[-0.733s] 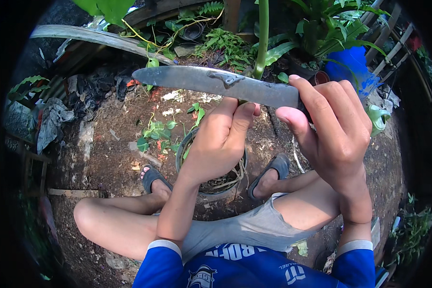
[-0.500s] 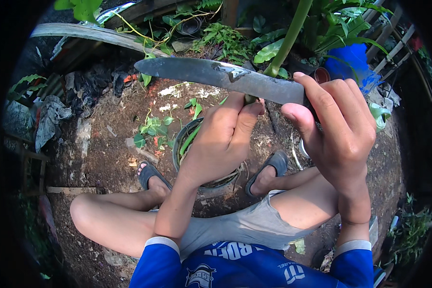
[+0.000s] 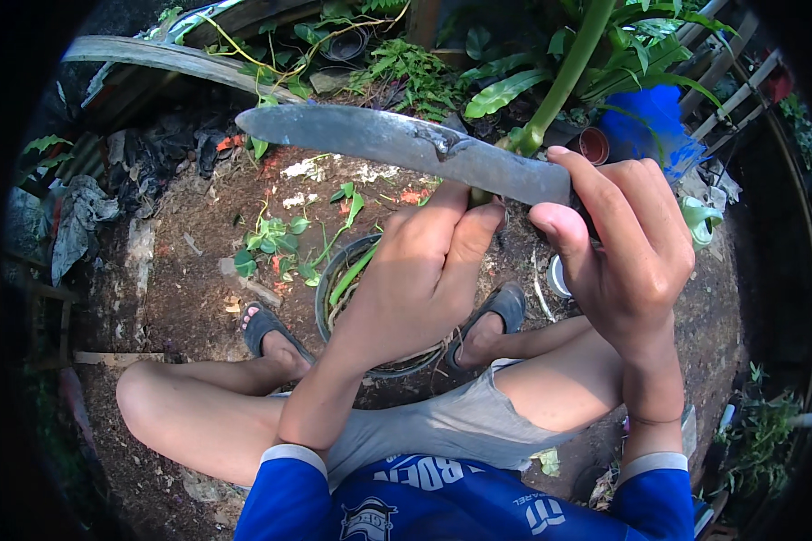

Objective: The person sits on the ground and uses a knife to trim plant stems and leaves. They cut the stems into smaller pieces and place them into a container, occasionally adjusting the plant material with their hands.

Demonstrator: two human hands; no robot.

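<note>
Over pot rim — left hand, stem | right hand, knife | gap between

I can't make out the grip end of the knife, since the right hand covers most of it. The blade hides a stretch of the green stalk, so whether it joins the green bit pinched in the left hand I can't tell; the stalk's top runs out of view. That hand and its forearm block much of the pot. On the ground, a white round thing is partly covered by the right hand. Toward the ground's far left corner, a dark heap is too murky to sort out. The blue shirt gets cut off below.
</note>
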